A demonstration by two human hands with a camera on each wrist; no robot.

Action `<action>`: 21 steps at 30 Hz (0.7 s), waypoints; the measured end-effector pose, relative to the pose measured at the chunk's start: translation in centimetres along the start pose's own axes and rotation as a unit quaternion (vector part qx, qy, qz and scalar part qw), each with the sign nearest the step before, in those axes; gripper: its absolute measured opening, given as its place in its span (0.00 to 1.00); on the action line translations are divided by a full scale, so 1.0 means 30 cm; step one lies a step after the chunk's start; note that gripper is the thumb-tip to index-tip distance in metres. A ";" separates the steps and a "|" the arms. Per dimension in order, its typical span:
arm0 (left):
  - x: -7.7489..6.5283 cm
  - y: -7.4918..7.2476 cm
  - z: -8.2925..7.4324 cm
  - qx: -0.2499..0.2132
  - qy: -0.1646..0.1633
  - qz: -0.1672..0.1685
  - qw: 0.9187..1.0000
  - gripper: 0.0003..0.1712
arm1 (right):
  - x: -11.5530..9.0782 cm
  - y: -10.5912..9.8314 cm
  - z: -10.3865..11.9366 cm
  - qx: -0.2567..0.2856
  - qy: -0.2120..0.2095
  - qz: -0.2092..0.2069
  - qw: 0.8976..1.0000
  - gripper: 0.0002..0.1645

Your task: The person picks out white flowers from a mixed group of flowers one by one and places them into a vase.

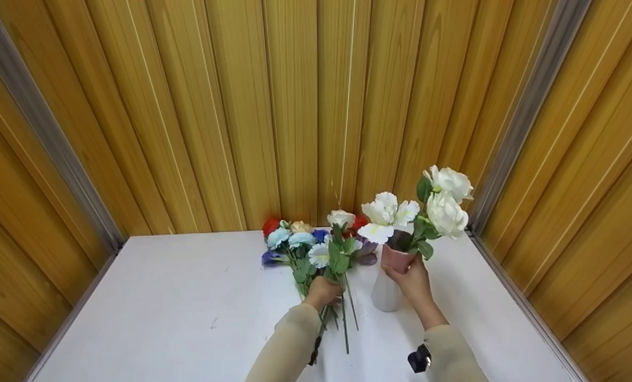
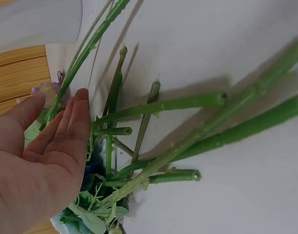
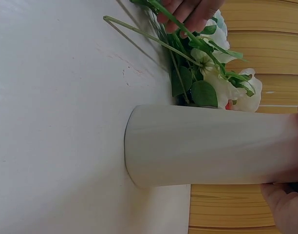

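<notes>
1. Wood-grained walls (image 1: 294,106) stand around a white table (image 1: 188,302).
2. Upright on the table, a vase (image 1: 386,297) holds white flowers (image 1: 446,215); the right hand (image 1: 413,279) grips it near the top.
3. The left hand (image 1: 323,292), thumb apart and fingers loosely extended, is beside green stems (image 2: 197,134) of the flower bunch (image 1: 301,241) left of the vase.

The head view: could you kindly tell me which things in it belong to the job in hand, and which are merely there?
Seemingly part of the job:
pink-and-white vase, in the right hand's grip
white flowers in the vase
loose flowers, with the left hand at their stems

Merely there:
white table
wood-look panels
metal posts
dark item at the right cuff
</notes>
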State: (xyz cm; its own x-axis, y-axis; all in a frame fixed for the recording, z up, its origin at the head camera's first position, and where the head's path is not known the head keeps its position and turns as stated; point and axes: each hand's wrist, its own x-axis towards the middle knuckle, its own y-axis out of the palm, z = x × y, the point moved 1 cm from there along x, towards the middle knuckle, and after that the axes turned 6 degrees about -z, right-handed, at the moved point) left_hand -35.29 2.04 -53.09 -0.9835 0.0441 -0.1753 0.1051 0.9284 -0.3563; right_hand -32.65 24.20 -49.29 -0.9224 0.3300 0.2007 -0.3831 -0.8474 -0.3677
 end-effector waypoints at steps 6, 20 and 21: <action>0.009 0.020 0.011 -0.038 -0.027 -0.013 0.999 0.13 | 0.004 0.002 0.001 -0.008 0.000 -0.001 1.000 0.52; 0.012 0.048 0.010 -0.065 -0.027 -0.031 0.997 0.13 | -0.007 -0.003 0.009 -0.017 -0.007 -0.018 1.000 0.51; 0.010 0.048 0.009 -0.070 -0.028 -0.031 0.997 0.14 | -0.008 -0.003 0.010 -0.016 -0.005 -0.016 1.000 0.51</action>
State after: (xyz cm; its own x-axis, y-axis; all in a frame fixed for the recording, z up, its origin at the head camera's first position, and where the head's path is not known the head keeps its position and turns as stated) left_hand -35.38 3.29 -53.90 -0.9775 -0.0318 -0.2086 0.0191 0.9711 -0.2378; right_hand -32.38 24.08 -49.03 -0.9088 0.3529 0.2228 -0.4149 -0.8219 -0.3904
